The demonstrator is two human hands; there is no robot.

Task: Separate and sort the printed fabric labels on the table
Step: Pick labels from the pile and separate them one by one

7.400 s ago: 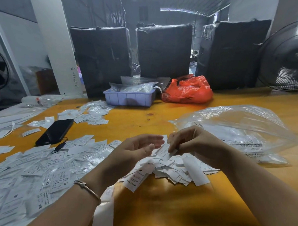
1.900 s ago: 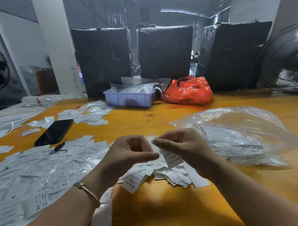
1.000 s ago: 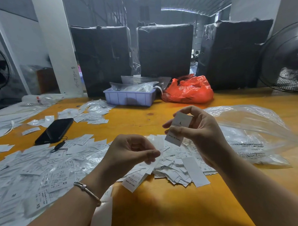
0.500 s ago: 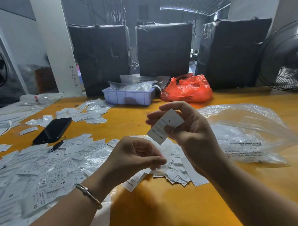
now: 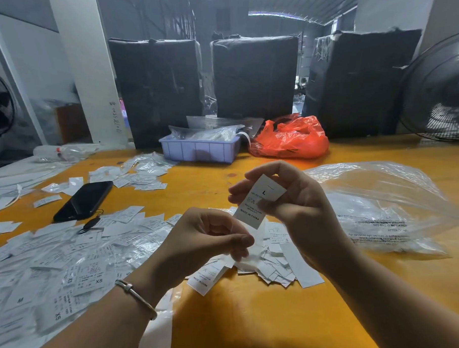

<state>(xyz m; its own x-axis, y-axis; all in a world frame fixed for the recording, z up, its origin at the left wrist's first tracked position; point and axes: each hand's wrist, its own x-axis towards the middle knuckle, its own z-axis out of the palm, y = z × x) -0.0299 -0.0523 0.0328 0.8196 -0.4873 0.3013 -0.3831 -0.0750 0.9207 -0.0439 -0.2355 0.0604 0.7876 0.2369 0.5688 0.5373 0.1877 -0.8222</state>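
Raised above the yellow table [image 5: 243, 319] in the right hand [image 5: 298, 203]: one white label [image 5: 260, 201], pinched between thumb and fingers, printed "L" and "MADE IN CHINA". Just below, left hand [image 5: 207, 241] curled, thumb and fingertips closed on a white label from the small heap [image 5: 279, 263]. Under that hand, another label [image 5: 205, 276] reading "MADE IN CHINA". Spread at left, sorted labels [image 5: 68, 280] marked "XS". On the clear bag [image 5: 384, 207] at right, "THIS BAG IS NOT A TOY".
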